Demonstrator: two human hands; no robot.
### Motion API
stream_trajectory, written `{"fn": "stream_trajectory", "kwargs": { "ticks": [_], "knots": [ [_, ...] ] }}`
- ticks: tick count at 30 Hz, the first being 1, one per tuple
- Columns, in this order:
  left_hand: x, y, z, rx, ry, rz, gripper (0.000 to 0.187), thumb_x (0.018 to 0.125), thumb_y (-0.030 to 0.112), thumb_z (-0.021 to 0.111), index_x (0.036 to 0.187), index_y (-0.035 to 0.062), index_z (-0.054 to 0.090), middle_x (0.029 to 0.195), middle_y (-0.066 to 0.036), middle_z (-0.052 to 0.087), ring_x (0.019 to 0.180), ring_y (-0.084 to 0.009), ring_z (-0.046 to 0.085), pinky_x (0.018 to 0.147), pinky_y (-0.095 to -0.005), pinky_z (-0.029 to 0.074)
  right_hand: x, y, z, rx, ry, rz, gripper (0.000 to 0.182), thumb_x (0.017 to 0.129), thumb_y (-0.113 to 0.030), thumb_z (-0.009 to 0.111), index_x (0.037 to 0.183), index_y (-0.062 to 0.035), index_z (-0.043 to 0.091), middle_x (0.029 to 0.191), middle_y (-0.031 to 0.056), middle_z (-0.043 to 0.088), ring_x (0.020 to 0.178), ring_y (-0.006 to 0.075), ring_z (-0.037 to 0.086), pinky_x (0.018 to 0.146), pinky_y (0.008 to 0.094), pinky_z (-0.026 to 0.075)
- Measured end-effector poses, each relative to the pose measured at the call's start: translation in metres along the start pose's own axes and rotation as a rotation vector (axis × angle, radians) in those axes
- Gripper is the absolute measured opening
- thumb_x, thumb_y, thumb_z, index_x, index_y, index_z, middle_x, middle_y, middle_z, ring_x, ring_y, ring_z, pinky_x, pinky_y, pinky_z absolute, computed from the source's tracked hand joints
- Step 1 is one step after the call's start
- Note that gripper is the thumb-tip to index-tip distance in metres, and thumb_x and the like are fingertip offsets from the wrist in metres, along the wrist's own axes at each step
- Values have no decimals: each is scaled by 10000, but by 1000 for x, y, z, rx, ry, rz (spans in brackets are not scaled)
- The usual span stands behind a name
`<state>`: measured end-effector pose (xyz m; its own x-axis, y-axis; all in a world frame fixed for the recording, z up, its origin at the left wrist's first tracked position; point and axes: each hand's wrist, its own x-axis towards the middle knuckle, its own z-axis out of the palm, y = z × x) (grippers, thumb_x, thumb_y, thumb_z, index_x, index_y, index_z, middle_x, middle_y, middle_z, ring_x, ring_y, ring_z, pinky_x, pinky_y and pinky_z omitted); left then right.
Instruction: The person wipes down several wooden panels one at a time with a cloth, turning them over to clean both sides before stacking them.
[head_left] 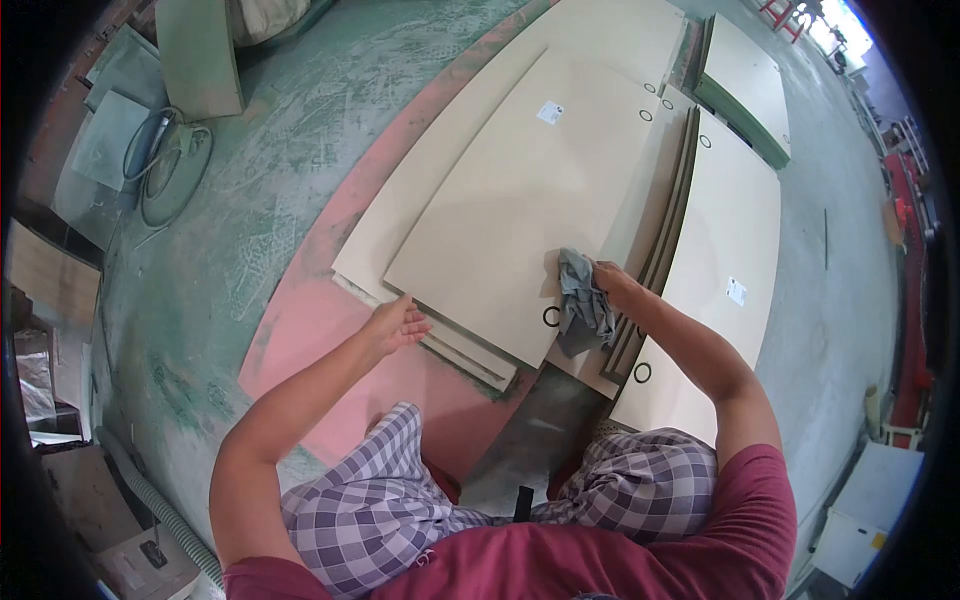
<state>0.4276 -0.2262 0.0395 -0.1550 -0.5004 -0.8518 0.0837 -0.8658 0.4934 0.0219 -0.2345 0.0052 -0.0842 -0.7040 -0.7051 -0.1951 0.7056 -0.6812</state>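
My right hand [617,284] is closed on a crumpled grey-blue cloth [583,292], which hangs down over the right edge of a cream panel [520,190]. That panel lies flat on a stack and carries a small white label [549,112] and a dark ring [551,317] near its front right corner. At the panel's near left edge is my left hand [400,324], palm turned up and fingers loosely apart, with the thumb right at the edge. Below it, the edges of lower panels [468,360] stick out toward me.
Another stack of cream panels [715,230] stands close on the right, with more panels [745,90] behind it. Pink sheet [330,360] lies under the left stack. A coiled hose [178,185] is on the green floor at left, and a white box [868,505] is at lower right.
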Motion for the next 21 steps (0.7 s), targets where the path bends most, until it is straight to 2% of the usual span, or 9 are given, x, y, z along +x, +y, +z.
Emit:
{"fn": "stream_trajectory", "kwargs": {
  "ticks": [4,7,9,11,12,14,15,17,21],
  "knots": [
    [-8,1,9,-5,-62,-76,481,930,363,382,1193,-35,327,1215,-202,410,984,-302,534,823,-405,443,-6,-11,6,-313,62,-165,588,875,-446,473,1123,86,514,1098,203,560,1013,303,548,837,428,430],
    [-19,13,16,98,-112,-114,436,921,373,401,1111,-19,406,1184,-189,439,946,-286,551,796,-396,452,-10,-33,9,-246,105,28,587,874,-454,465,1125,74,519,1128,219,532,1040,301,531,848,416,424],
    [-28,28,24,206,-166,-127,438,914,387,419,1098,-10,430,1207,-192,430,944,-281,553,799,-394,451,4,-26,7,-315,84,-134,599,872,-470,460,1114,73,525,1108,222,540,1025,300,535,839,418,423],
    [-36,45,40,695,-36,185,448,875,391,504,1084,-4,458,1218,-209,419,1002,-315,516,835,-409,427,-4,-40,6,-294,99,-96,600,870,-478,460,1089,75,538,1083,225,550,997,296,543,826,422,422],
    [-29,48,39,694,-39,179,448,875,391,504,1084,-4,458,1218,-209,419,1002,-315,516,835,-409,427,-9,-47,6,-251,116,2,599,869,-481,462,1067,77,549,1065,228,557,973,293,549,816,426,421],
    [-9,53,30,1318,436,1031,525,820,374,585,1149,-4,428,1214,-225,411,1069,-370,442,876,-432,391,-5,-50,6,-260,124,24,604,865,-486,469,1041,86,557,1038,228,567,947,289,555,806,423,422],
    [-4,59,28,1317,430,1027,525,820,374,585,1149,-4,428,1214,-225,411,1069,-370,442,876,-432,391,-4,-54,6,-270,135,37,611,861,-490,476,1015,94,565,1011,228,576,920,285,561,796,421,422],
    [5,71,21,1354,695,1121,621,775,373,628,1193,-24,396,1197,-226,414,1094,-402,385,902,-450,361,-4,-62,6,-333,138,31,615,855,-494,484,992,100,571,987,228,583,908,287,565,793,417,424],
    [22,83,8,1311,626,1039,680,763,384,637,1228,-32,368,1209,-224,404,1072,-404,393,900,-454,365,-2,-74,7,-358,129,11,628,843,-503,500,943,111,581,932,228,599,889,298,574,781,414,428]
  ]
}}
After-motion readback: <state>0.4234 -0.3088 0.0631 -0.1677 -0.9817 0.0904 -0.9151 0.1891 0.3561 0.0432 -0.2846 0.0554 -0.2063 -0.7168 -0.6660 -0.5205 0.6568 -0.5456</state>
